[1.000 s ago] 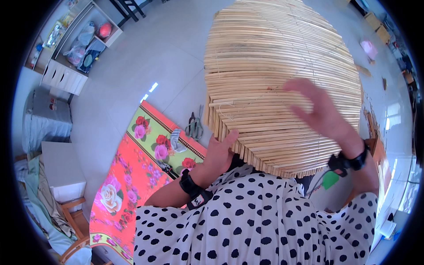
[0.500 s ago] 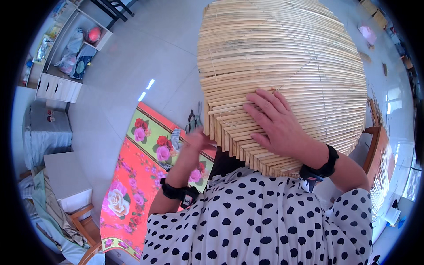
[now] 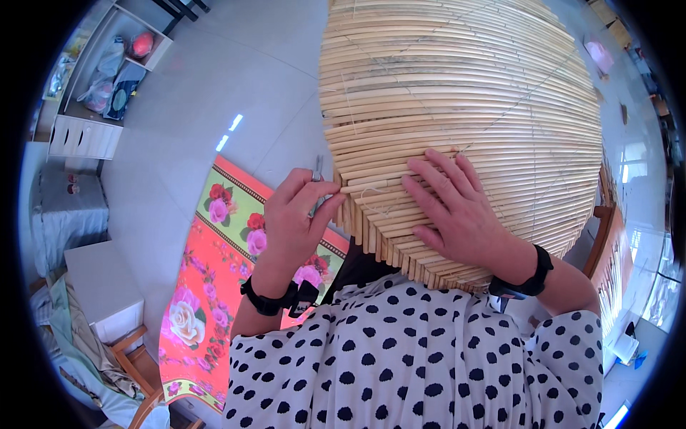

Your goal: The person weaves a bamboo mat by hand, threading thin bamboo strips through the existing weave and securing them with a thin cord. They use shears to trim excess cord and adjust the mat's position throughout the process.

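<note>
A large mat of pale reed stalks (image 3: 457, 86), bound with thin cord, tilts across my lap and reaches up past the top of the view. At its left corner, my left hand (image 3: 300, 214) pinches the end of a reed stalk (image 3: 346, 190) between thumb and forefinger. My right hand (image 3: 461, 211) lies flat on the mat, fingers spread over the stalks. A loose loop of pale cord (image 3: 371, 193) shows between the hands. Behind my left hand a metal tool (image 3: 319, 163) pokes out, mostly hidden.
A red and green floral cloth (image 3: 207, 286) is spread at my left. Beyond it stand a white shelf unit (image 3: 86, 136) with bags, a wrapped box (image 3: 70, 214) and a wooden chair (image 3: 143, 357) draped with clothes. A brown wooden piece of furniture (image 3: 600, 239) is at the right.
My left hand has come up from below the mat's left corner to its edge, fingers now pinched there. The mat has shifted slightly in view; my right hand stays on it.
</note>
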A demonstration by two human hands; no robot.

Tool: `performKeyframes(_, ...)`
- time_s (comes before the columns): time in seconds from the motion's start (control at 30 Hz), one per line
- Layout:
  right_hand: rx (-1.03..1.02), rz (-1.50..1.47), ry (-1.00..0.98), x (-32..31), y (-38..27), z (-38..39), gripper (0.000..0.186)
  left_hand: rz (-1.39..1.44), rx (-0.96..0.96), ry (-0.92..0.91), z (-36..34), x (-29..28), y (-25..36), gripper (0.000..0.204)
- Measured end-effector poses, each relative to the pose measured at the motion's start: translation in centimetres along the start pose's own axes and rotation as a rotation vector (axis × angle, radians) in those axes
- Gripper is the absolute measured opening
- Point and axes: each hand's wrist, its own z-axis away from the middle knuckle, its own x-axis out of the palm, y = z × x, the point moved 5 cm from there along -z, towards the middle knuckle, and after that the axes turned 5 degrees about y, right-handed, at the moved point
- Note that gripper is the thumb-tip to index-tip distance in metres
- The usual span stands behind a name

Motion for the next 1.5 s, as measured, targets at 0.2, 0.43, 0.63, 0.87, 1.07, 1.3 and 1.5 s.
performKeyframes(0.2,0.003,-0.012,0.002,0.18,0.14,0.06,0.063,0.053,0.023,-0.010,-0.67,0.52,-0.32,0.018)
performKeyframes(0.43,0.003,-0.026,-0.010,0.16,-0.11,-0.16,0.061,0.054,0.086,-0.021,-0.83,0.49,-0.07,0.019)
performKeyframes(0.63,-0.021,-0.041,-0.039,-0.32,-0.24,-0.76,0.062,0.068,0.101,-0.010,-0.68,0.92,-0.28,0.021)
performKeyframes(0.87,-0.018,-0.071,-0.065,-0.01,0.28,-0.57,0.067,0.040,0.203,0.038,-0.86,1.02,-0.03,0.024)
performKeyframes(1.07,-0.011,-0.073,-0.076,0.18,0.39,-0.53,0.069,-0.028,0.239,0.004,-0.46,0.90,-0.26,0.023)
performKeyframes(1.3,0.001,-0.075,-0.056,0.07,0.35,-0.59,0.067,0.062,0.229,-0.011,-0.84,0.92,-0.23,0.026)
performKeyframes(1.5,0.007,-0.102,-0.082,0.09,0.38,-0.65,0.073,0.072,0.353,-0.060,-0.97,0.96,-0.08,0.032)
